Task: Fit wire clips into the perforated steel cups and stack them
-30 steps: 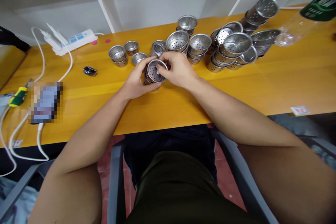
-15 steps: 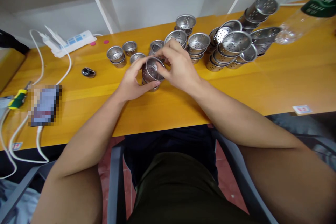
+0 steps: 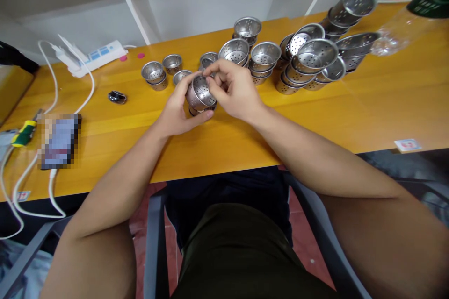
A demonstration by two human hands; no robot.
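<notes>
Both hands meet over the middle of the yellow wooden table. A small perforated steel strainer cup is tilted on its side between them. My left hand wraps round it from the left and below. My right hand pinches its rim from the right with thumb and fingertips. Under the cup a second steel cup is partly hidden by my fingers.
Several more strainer cups stand behind my hands, and a larger heap of them lies at the right. A power strip with white cables, a small black object, a screwdriver and a phone lie at the left. A clear bottle lies far right.
The cup has been turned from mouth-up toward the camera to lying tilted on its side. My right fingers shifted to its rim. Both hands stayed in place.
</notes>
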